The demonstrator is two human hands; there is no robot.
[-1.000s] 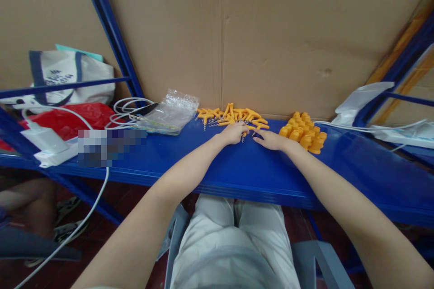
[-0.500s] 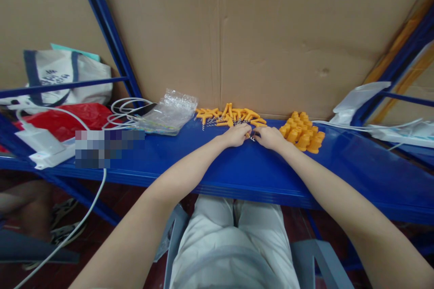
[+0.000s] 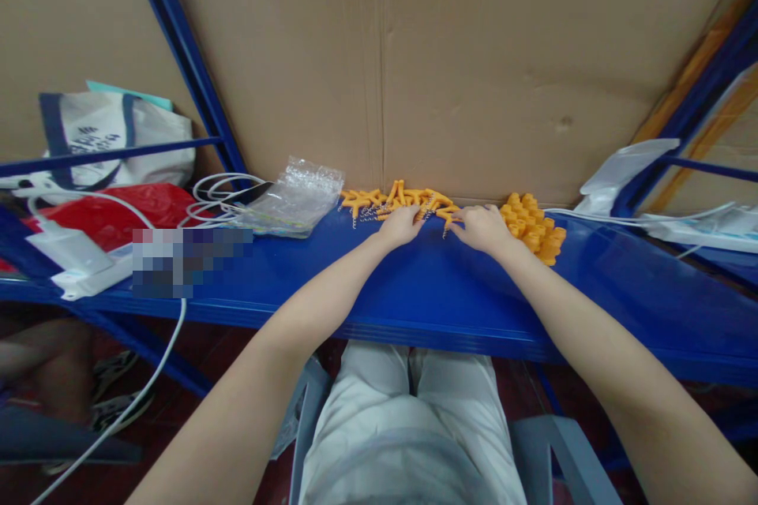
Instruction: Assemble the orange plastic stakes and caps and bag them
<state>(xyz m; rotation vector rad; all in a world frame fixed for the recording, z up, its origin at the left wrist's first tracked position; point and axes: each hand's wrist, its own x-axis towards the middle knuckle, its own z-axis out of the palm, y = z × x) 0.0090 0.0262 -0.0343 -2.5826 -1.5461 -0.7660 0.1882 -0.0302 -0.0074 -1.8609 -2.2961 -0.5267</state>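
Observation:
Several yellow-orange corkscrew pieces with metal spirals point(image 3: 361, 197) lie in a row along the cardboard at the back of the blue shelf. My left hand point(image 3: 401, 226) is closed at the front of this row, its fingers around a yellow piece that shows only in part. To its right, my right hand point(image 3: 481, 227) has its fingers apart, the fingertips beside a corkscrew piece point(image 3: 445, 216) whose spiral points toward me. Right of that hand stand several yellow-orange cup-like parts point(image 3: 533, 229) in a tight group, partly hidden by it.
Clear plastic bags point(image 3: 299, 201) and white cables lie left of the corkscrew pieces. Farther left are a power strip point(image 3: 95, 272), a red bag point(image 3: 142, 205) and a cloth bag point(image 3: 154, 142). Another power strip point(image 3: 704, 229) is at the right. A person's leg shows lower left.
My hands have moved apart and slightly up toward the back. The corkscrew piece between them is no longer there, and one now lies by my right fingertips.

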